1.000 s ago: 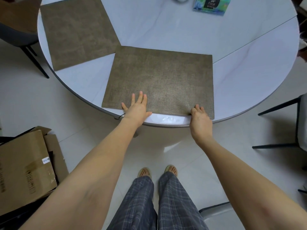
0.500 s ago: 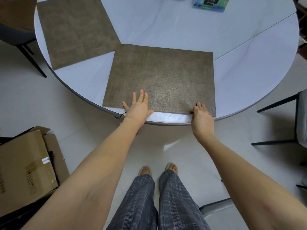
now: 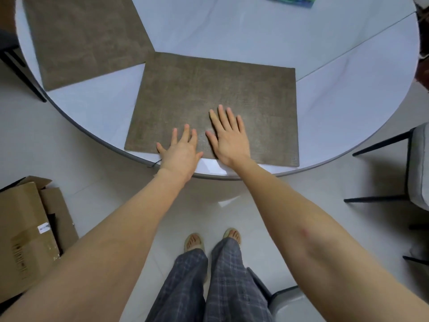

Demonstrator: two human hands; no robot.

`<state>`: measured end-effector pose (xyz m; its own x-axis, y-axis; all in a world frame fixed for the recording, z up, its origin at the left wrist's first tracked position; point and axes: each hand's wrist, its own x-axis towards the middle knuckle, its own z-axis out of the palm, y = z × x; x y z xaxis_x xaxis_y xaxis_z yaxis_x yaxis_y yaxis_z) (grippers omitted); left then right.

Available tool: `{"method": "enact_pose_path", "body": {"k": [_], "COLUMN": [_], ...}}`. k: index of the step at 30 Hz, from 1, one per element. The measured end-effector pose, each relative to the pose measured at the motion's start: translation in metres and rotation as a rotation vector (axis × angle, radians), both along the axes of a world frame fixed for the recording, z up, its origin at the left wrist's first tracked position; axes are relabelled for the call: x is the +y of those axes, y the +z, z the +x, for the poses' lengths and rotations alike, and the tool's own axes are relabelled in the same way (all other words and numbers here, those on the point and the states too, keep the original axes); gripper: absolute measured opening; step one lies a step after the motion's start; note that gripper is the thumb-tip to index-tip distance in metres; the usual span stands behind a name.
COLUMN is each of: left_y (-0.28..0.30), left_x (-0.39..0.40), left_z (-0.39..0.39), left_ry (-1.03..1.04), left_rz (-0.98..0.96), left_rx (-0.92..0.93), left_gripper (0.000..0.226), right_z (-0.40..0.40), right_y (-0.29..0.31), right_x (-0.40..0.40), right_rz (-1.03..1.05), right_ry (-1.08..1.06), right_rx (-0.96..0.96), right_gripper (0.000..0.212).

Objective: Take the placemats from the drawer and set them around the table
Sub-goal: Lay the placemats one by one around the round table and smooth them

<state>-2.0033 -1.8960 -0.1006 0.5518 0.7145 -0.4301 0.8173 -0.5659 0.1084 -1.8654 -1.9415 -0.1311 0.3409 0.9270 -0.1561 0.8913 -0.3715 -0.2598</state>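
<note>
Both hands lay flat on the near mat (image 3: 213, 98), fingers straight and spread, holding nothing. The left hand (image 3: 181, 152) pressed the mat's near edge with its heel over the table (image 3: 325, 108) rim; the right hand (image 3: 229, 138) pressed just beside it, further onto the mat. Palms down like this looked meant to smooth the mat and pin it while its edge was squared to the rim, though that is a judgement.

The near mat sat at the table's front edge, its near corners reaching almost to the rim. A second mat (image 3: 86, 40) lay to the upper left, angled, its corner touching or nearly touching the near mat's far left corner. A blue packet (image 3: 292, 0) showed at the table's far side. A cardboard box (image 3: 27, 238) stood on the floor at left, a chair (image 3: 420, 168) at right.

Half a second before, the right hand had been at the mat's near right corner, fingers curled at the edge; it had since slid left to the middle and flattened. The left hand had hardly moved.
</note>
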Motion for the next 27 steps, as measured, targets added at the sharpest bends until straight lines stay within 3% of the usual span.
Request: {"method": "enact_pose_path", "body": {"k": [5, 12, 15, 18, 22, 27], "left_y": [0.01, 0.037, 0.056, 0.055, 0.029, -0.013], "left_x": [-0.004, 0.012, 0.035, 0.061, 0.091, 0.1], "left_z": [0.011, 0.024, 0.054, 0.087, 0.134, 0.154], "left_ry": [-0.015, -0.086, -0.12, -0.1, -0.107, -0.054], "left_rz": [0.043, 0.064, 0.107, 0.093, 0.032, 0.062], "left_rx": [0.047, 0.085, 0.115, -0.036, -0.144, -0.135], "left_gripper": [0.057, 0.048, 0.04, 0.044, 0.063, 0.064], "right_z": [0.048, 0.085, 0.097, 0.115, 0.138, 0.152], "right_y": [-0.006, 0.016, 0.036, 0.042, 0.026, -0.004], "right_x": [-0.068, -0.128, -0.099, -0.046, 0.034, 0.067], "right_rz": [0.02, -0.192, -0.033, 0.047, 0.068, 0.034], "right_ry": [-0.187, -0.446, -0.388, -0.277, -0.139, 0.096], "right_rx": [-0.064, -0.055, -0.078, -0.072, -0.056, -0.056], "right_gripper": [0.056, 0.062, 0.064, 0.062, 0.062, 0.062]}}
